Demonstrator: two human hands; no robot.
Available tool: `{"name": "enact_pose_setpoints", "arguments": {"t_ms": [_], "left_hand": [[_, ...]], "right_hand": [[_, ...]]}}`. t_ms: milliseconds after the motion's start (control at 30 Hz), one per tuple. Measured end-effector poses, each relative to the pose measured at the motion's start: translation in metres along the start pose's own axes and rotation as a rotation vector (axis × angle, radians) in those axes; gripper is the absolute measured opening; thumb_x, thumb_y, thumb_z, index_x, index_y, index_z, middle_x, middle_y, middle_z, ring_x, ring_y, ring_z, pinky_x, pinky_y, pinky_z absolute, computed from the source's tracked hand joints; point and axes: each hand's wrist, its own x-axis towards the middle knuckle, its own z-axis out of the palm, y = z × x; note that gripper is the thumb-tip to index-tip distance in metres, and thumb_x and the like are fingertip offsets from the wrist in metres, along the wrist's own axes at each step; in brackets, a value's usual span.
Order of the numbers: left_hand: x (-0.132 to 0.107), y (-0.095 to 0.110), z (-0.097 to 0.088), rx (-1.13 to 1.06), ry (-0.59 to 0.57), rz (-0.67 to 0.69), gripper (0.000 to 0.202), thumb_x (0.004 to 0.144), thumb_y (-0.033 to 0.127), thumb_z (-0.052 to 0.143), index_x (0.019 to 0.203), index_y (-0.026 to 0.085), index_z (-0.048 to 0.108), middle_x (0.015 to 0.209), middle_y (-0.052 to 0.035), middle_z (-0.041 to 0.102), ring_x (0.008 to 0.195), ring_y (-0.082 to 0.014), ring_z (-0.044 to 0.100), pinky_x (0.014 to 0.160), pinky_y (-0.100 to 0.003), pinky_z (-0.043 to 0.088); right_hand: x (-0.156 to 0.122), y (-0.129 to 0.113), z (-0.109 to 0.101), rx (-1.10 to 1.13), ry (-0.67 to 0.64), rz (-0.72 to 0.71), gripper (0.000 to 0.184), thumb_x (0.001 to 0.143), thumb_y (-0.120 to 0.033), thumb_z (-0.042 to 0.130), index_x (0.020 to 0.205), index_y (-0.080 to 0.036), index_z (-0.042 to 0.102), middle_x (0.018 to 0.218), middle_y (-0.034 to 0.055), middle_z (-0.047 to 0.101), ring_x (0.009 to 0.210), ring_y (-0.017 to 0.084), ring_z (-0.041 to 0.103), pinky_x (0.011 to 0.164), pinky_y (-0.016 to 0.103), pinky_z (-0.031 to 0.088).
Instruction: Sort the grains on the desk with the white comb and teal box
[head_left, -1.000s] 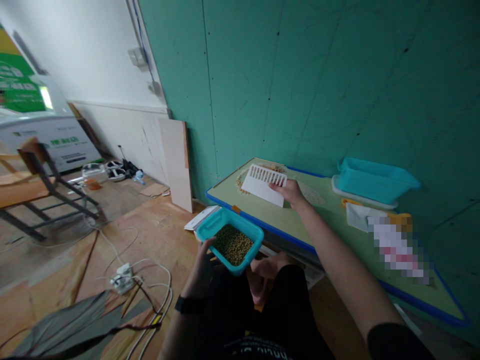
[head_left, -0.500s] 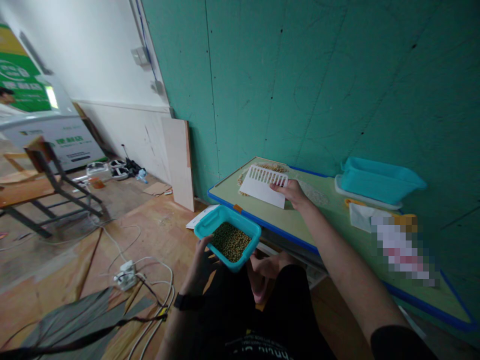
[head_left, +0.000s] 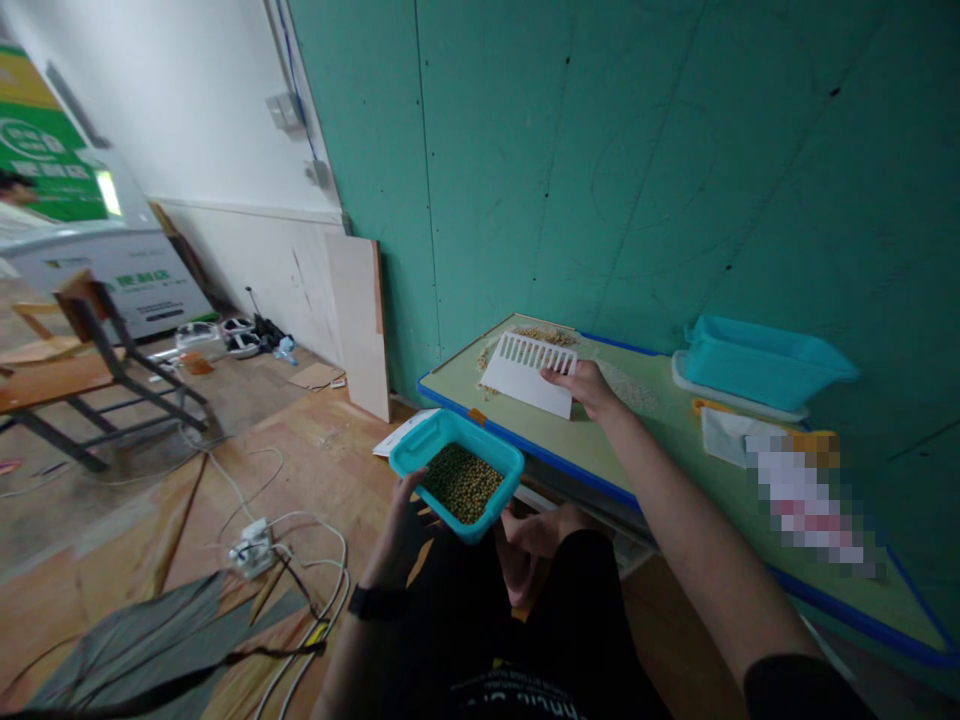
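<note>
My left hand (head_left: 409, 510) grips the near-left side of a turquoise plastic container (head_left: 493, 440), its thumb over the rim. Round green and tan beans or peas (head_left: 463, 483) fill the bottom. The container is over my lap, in front of the table's blue edge. Over the table, my right hand (head_left: 585, 388) pinches a white slotted scoop (head_left: 525, 378) by its right side, the row of slots facing the wall. Partly hidden behind the scoop lies a scatter of tan beans (head_left: 547, 336). To the right of my hand is a patch of small pale grains (head_left: 630, 388).
A larger turquoise bin (head_left: 765, 362) stands on a white lid at the table's right. White and orange items and a blurred-out packet lie before it. A board (head_left: 358, 325) leans on the green wall. Cables and a power strip (head_left: 253, 548) lie on the floor at left, beyond them a chair (head_left: 97, 370).
The view has shifted very slightly. Both hands, the container and the scoop stay in practically the same places.
</note>
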Motion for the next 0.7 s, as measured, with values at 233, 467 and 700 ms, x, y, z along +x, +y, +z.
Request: {"name": "enact_pose_setpoints", "arguments": {"t_ms": [233,467,700], "left_hand": [[-0.0035,0.0043,0.0038,0.013,-0.012,0.02,0.054,0.08,0.05,0.074,0.123,0.028,0.053,0.089,-0.0027,0.069,0.063,-0.0207,0.07,0.06,-0.035,0.059],[-0.004,0.0056,0.004,0.016,-0.005,0.015,0.052,0.081,0.049,0.073,0.124,0.027,0.054,0.092,-0.0048,0.069,0.069,-0.022,0.071,0.059,-0.033,0.058],[0.0014,0.002,0.0001,0.008,-0.006,-0.008,0.05,0.083,0.049,0.073,0.124,0.025,0.056,0.092,-0.0071,0.07,0.069,-0.0226,0.071,0.058,-0.033,0.057]], "right_hand": [[-0.0032,-0.0025,0.0013,0.003,-0.047,-0.016,0.048,0.048,-0.051,0.094,0.078,-0.019,0.074,0.081,0.0098,0.078,0.092,0.032,0.073,0.078,0.04,0.059],[-0.0011,0.0005,0.0007,0.016,-0.028,-0.023,0.053,0.047,-0.054,0.094,0.082,-0.02,0.074,0.087,0.0093,0.079,0.088,0.03,0.073,0.078,0.04,0.059],[-0.0023,-0.0002,0.0028,0.013,-0.055,-0.009,0.055,0.046,-0.054,0.094,0.083,-0.018,0.075,0.089,0.0097,0.079,0.088,0.029,0.073,0.078,0.04,0.057]]}}
